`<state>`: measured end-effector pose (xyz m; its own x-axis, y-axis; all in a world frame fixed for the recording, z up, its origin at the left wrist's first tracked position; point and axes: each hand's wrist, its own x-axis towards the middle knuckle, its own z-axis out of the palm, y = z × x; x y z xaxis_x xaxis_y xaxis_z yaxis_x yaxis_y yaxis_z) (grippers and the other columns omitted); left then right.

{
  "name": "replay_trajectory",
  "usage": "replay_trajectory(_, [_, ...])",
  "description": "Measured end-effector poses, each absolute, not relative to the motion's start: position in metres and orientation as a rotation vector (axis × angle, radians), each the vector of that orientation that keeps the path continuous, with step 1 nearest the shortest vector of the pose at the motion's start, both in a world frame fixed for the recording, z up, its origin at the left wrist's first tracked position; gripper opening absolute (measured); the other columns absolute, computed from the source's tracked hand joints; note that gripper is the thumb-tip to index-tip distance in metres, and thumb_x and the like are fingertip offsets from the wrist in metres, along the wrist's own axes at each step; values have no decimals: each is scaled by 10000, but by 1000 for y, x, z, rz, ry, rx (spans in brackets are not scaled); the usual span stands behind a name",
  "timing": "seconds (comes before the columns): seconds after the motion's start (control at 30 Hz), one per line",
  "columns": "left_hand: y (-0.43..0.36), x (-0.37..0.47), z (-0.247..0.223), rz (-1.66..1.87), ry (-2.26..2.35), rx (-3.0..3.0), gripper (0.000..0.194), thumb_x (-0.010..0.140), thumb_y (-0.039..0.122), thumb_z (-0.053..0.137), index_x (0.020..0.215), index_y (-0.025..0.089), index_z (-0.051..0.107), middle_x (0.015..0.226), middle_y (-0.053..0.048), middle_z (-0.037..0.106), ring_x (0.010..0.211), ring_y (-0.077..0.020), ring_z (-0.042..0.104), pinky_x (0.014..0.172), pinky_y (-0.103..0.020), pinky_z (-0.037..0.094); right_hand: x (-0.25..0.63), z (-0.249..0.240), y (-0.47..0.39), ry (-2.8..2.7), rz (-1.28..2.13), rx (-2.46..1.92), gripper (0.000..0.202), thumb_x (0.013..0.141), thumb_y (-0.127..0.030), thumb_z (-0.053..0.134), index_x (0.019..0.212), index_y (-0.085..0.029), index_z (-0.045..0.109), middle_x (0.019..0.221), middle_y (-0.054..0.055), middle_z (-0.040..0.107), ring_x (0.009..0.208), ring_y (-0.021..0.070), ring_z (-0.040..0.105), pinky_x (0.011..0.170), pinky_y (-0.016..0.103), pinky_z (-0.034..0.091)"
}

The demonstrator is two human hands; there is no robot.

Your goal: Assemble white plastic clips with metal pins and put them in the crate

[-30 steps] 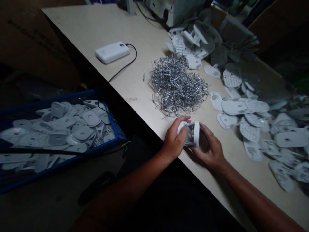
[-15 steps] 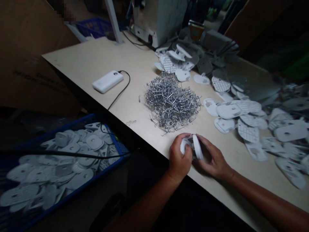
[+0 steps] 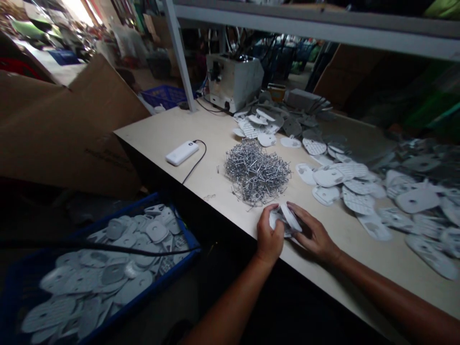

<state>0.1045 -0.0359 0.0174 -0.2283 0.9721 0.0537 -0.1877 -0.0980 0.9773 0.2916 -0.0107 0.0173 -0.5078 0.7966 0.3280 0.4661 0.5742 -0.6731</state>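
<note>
At the table's near edge, my left hand (image 3: 269, 238) has its fingers and thumb closed on a white plastic clip piece (image 3: 291, 218). From the right side, my right hand (image 3: 318, 235) grips the same piece, fingers at its top and thumb low. It looks like two plates set at an angle; its inside is partly covered by my fingers. Just beyond my hands lies a heap of metal torsion springs (image 3: 257, 172). Loose white plastic plates (image 3: 328, 176), rounded, some ribbed or with a hole, are strewn to the right of the springs.
A white power bank (image 3: 182, 153) with a black cable lies on the table's left part. Below left stands a blue basket (image 3: 192, 243) full of similar plastic pieces. A machine (image 3: 235, 81) stands at the back, under a shelf (image 3: 305, 23). A cardboard box (image 3: 64, 129) is at far left.
The camera view has tilted up, bringing the shelf and background into sight. Both hands still hold the plastic piece, which now leans more to the left at its top.
</note>
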Motion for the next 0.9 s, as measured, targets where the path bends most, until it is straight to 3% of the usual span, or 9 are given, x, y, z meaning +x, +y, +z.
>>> replay_trajectory(0.23, [-35,110,13,1568,1254,1114,416,874,189,656,1288,189,626,1297,-113,703,1248,-251,650,1138,-418,483,294,2,-4,-1870,619,-1077,478,964,-331,670,1440,-291,670,1574,105,552,1456,313,517,1247,542,385])
replay_trajectory(0.3, [-33,111,9,1567,1263,1159,447,872,207,679,1313,186,609,1278,-116,701,1223,-247,661,1109,-400,501,297,-4,1,-1732,662,-1101,437,954,-380,691,1374,-260,714,1518,125,604,1417,305,560,1210,524,441])
replay_trajectory(0.47, [-33,115,3,1515,1286,1242,547,892,193,660,1425,166,539,1237,-134,710,1110,-224,702,989,-352,553,318,-2,17,-1789,774,-1208,483,921,-491,729,1293,-183,745,1430,163,666,1279,299,668,1087,486,560])
replay_trajectory(0.6, [-33,118,2,1449,1356,1383,590,925,217,634,1494,180,480,1201,-116,723,1022,-195,718,912,-316,570,342,17,27,-2011,779,-1219,453,885,-508,735,1211,-199,785,1288,128,747,1126,288,731,999,468,599])
replay_trajectory(0.77, [-34,120,9,1305,1467,1587,588,885,251,681,1453,183,544,1237,-111,732,1066,-213,718,980,-344,558,358,40,40,-2242,754,-1261,319,802,-352,734,1085,-240,830,1125,62,804,997,269,761,919,400,615])
replay_trajectory(0.9, [-40,126,16,1204,1528,1698,676,870,269,681,1512,145,508,1188,-145,757,1086,-272,719,1015,-420,551,354,52,63,-2263,662,-1386,337,809,-247,726,1127,-193,820,1142,98,799,985,270,766,940,383,602])
